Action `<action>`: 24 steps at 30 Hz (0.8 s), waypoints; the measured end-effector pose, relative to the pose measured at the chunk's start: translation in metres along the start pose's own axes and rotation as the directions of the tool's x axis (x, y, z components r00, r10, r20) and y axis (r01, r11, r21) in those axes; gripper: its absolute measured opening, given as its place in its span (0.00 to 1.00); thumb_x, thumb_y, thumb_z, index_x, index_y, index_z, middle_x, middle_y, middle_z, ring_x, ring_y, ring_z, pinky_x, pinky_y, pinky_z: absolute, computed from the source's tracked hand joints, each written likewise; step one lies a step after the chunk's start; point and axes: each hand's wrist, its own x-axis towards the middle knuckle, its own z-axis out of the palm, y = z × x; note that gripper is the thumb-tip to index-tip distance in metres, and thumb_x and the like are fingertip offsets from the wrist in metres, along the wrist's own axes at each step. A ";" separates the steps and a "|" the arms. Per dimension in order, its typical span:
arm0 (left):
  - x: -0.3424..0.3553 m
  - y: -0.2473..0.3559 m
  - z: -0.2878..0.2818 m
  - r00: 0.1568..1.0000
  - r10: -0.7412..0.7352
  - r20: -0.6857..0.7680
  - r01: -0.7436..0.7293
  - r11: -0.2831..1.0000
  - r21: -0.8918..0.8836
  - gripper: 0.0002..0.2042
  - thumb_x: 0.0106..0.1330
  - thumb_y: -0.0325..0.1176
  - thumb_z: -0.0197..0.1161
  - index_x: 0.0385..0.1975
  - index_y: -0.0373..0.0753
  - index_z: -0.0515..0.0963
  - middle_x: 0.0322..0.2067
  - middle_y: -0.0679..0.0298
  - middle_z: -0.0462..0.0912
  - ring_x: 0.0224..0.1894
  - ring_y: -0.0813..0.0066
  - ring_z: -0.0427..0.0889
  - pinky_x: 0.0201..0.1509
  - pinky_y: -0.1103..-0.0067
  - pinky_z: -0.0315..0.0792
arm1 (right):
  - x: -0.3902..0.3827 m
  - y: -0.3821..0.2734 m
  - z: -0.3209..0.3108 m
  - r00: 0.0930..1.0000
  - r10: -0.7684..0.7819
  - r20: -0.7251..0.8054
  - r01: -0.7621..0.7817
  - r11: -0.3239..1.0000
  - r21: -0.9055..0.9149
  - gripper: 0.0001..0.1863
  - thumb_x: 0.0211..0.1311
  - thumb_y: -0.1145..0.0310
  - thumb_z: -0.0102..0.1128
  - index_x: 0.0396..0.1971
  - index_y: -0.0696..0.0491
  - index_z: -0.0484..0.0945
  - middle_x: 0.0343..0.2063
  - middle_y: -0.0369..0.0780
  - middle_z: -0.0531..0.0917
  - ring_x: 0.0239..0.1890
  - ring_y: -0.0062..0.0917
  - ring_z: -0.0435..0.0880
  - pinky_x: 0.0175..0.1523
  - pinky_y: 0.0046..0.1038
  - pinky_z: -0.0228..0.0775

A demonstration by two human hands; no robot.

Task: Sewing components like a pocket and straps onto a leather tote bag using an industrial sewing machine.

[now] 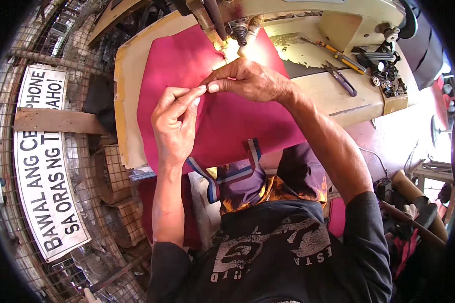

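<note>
A large magenta sheet of material [172,65] lies across the sewing table, running under the head of a sewing machine [240,30]. Just short of the lit needle area, my left hand [174,121] and my right hand [247,81] meet over the sheet. Thumb and fingers of both are pinched, their tips almost touching. Whatever is between them is too small to make out. A striped strap [237,174] in blue, white and red hangs in a loop at the sheet's near edge, over my lap.
On the table's right lie thread snips [340,80], an orange-handled tool [341,55] and a small box of metal parts [392,83]. A wire-mesh wall [81,166] with a white sign [48,166] stands at left. Tan board [129,106] edges the table's left.
</note>
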 end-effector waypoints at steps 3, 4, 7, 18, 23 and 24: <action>0.000 -0.003 -0.003 1.000 -0.001 -0.009 0.001 1.000 -0.015 0.15 0.62 0.13 0.65 0.45 0.38 0.88 0.33 0.65 0.79 0.34 0.77 0.79 0.38 0.81 0.72 | 0.005 -0.003 0.005 0.998 0.042 -0.043 -0.042 0.999 -0.006 0.19 0.75 0.58 0.57 0.52 0.58 0.83 0.42 0.42 0.89 0.47 0.24 0.86 0.56 0.29 0.76; 0.000 -0.003 -0.003 1.000 0.001 -0.003 -0.001 1.000 -0.001 0.15 0.62 0.14 0.65 0.45 0.38 0.87 0.33 0.64 0.80 0.35 0.76 0.80 0.38 0.80 0.73 | 0.005 -0.003 0.005 0.998 0.038 -0.056 -0.038 0.999 -0.012 0.19 0.75 0.58 0.58 0.51 0.58 0.84 0.42 0.43 0.89 0.46 0.24 0.87 0.56 0.28 0.77; 0.000 0.000 -0.002 0.999 0.033 0.005 -0.033 0.997 0.074 0.13 0.63 0.15 0.65 0.45 0.37 0.86 0.34 0.62 0.81 0.36 0.72 0.82 0.39 0.78 0.75 | 0.006 -0.002 0.008 0.996 0.047 -0.071 -0.048 0.999 -0.017 0.17 0.72 0.61 0.62 0.50 0.58 0.85 0.42 0.42 0.90 0.45 0.24 0.88 0.54 0.28 0.78; -0.004 -0.003 -0.002 0.987 0.154 0.036 -0.158 0.975 0.155 0.11 0.59 0.15 0.67 0.38 0.37 0.83 0.35 0.61 0.82 0.37 0.65 0.84 0.39 0.73 0.78 | -0.002 -0.002 0.012 0.993 0.070 -0.099 -0.060 0.993 0.100 0.13 0.65 0.68 0.69 0.46 0.57 0.87 0.40 0.40 0.91 0.44 0.23 0.88 0.56 0.28 0.77; -0.004 -0.006 -0.002 0.992 0.122 0.000 -0.121 0.984 0.132 0.13 0.57 0.14 0.69 0.39 0.37 0.83 0.34 0.62 0.82 0.36 0.68 0.84 0.39 0.76 0.76 | -0.001 -0.004 0.013 0.993 0.103 -0.061 -0.090 0.977 0.195 0.12 0.64 0.68 0.69 0.44 0.57 0.88 0.39 0.39 0.90 0.43 0.22 0.87 0.55 0.27 0.77; -0.005 -0.006 -0.003 0.992 0.124 0.016 -0.125 0.983 0.135 0.13 0.57 0.14 0.69 0.39 0.37 0.83 0.34 0.62 0.82 0.36 0.68 0.84 0.39 0.76 0.76 | 0.000 -0.004 0.015 0.991 0.093 -0.092 -0.074 0.979 0.190 0.12 0.63 0.68 0.70 0.43 0.57 0.88 0.38 0.39 0.90 0.43 0.22 0.87 0.55 0.27 0.77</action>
